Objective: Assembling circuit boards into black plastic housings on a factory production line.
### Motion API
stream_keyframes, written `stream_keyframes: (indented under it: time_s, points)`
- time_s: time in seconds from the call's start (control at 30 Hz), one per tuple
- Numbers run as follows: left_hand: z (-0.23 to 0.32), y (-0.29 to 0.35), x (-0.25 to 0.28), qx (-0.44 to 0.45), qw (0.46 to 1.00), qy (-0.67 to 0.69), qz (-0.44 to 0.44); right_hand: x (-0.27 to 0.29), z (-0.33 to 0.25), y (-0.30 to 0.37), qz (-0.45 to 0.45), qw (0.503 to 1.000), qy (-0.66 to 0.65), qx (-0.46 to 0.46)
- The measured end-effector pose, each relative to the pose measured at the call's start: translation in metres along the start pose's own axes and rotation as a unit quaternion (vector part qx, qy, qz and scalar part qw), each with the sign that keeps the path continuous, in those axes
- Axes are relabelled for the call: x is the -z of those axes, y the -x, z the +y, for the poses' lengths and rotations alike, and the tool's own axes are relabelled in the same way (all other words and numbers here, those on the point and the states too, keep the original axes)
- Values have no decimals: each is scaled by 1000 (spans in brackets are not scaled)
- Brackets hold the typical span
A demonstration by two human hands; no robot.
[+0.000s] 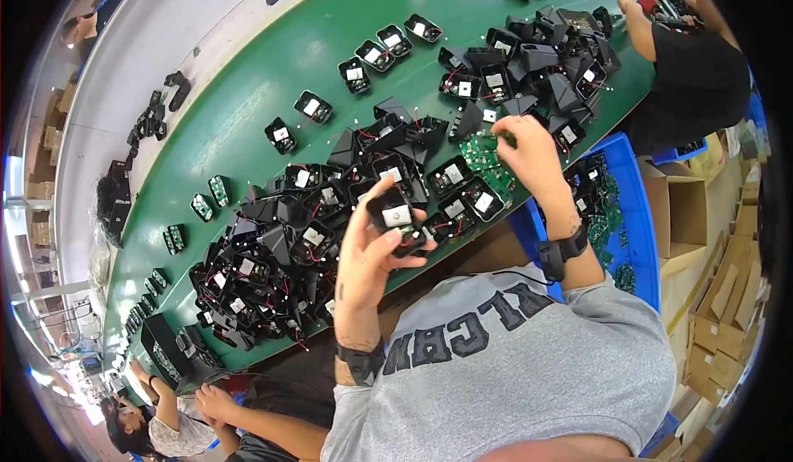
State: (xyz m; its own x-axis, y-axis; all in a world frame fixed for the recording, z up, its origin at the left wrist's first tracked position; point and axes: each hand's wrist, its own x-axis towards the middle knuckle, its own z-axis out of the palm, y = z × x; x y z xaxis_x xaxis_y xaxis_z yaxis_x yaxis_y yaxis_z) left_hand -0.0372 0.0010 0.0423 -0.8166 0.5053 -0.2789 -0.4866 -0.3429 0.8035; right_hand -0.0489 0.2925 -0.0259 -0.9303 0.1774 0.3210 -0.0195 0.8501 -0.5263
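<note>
My left hand [363, 255] is wrapped around a small black plastic housing [395, 211] with a white block inside and a bit of green showing at its lower end. The housing is tilted, its open side facing up. To the right, my right hand [533, 154] has its fingers bent and pinched at the edge of a small pile of green circuit boards [487, 158]. The fingertips partly hide the board they touch. Several open black housings [482, 201] with white blocks and red wires lie between my hands and the bench's near edge.
Heaps of black housings [264, 255] cover the green bench [248, 107] left and right, with a few set apart toward the far side. A blue bin [636, 206] of circuit boards stands at my right. Co-workers [694, 73] sit on both sides; cardboard boxes [719, 330] lie on the floor.
</note>
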Motion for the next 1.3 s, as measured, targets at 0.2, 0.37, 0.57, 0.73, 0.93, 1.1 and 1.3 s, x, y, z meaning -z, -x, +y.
stream_keyframes:
  time_s: [0.2,0.37,0.57,0.73,0.93,1.1,1.3]
  points:
    - [-17,-2,-6,-6,1000,2,17,16,-34,15,16,915,-393,-86]
    - [-31,-18,-4,-128,983,-117,55,-10,-78,28,-40,773,-616,-148]
    - [-23,-16,-7,-168,967,-170,82,-26,-80,34,-64,807,-574,-125]
    - [-25,-18,-11,-169,961,-197,99,-30,-83,39,-57,814,-565,-123]
    - [-32,-22,-7,-169,950,-232,120,-28,-84,44,-54,843,-524,-108]
    - [-31,-23,-9,-181,945,-243,126,-28,-79,42,-19,920,-385,66]
    - [-32,-20,-11,-167,958,-204,111,-30,-80,41,62,912,-369,170]
